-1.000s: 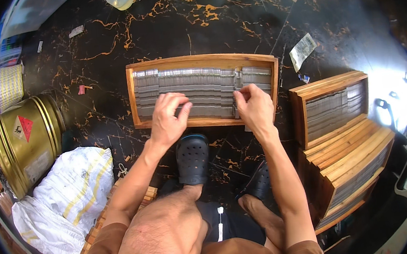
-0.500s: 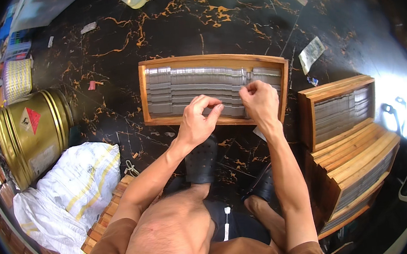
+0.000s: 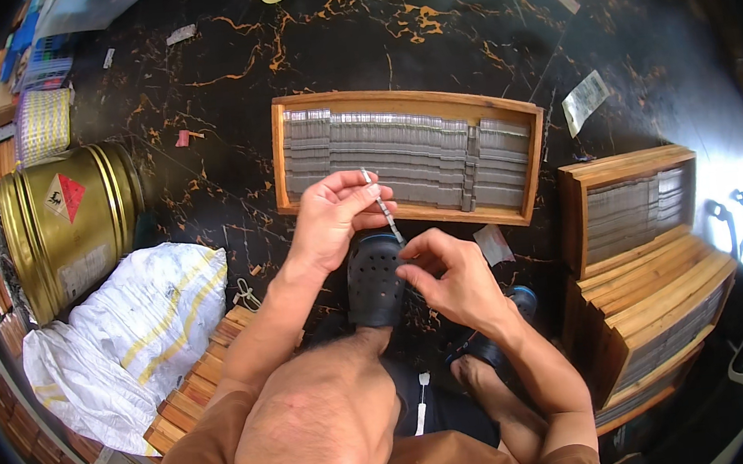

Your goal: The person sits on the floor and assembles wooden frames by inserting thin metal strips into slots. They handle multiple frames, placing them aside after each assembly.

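Observation:
A thin pale-grey strip [image 3: 384, 205] slants between my hands, in front of the wooden tray. My left hand [image 3: 333, 218] pinches its upper part between thumb and fingers, near the tray's front edge. My right hand [image 3: 452, 278] is lower and to the right, fingers curled, the fingertips at the strip's lower end. The long wooden tray [image 3: 403, 97] lies on the dark floor, packed with rows of thin grey strips [image 3: 400, 153]. A narrow upright break shows in the rows toward the tray's right end.
Stacked wooden trays [image 3: 654, 285] with grey strips stand at the right. To my left are a gold metal drum [image 3: 76, 225], a white woven sack [image 3: 143, 321] and a slatted wooden surface [image 3: 193, 379]. Paper scraps [image 3: 585, 102] lie on the black, gold-veined floor [image 3: 222, 76]. My dark shoe [image 3: 374, 276] is below the strip.
Both hands have come back from over the tray toward me. A thin strip now shows between them, and the rows in the tray are less covered.

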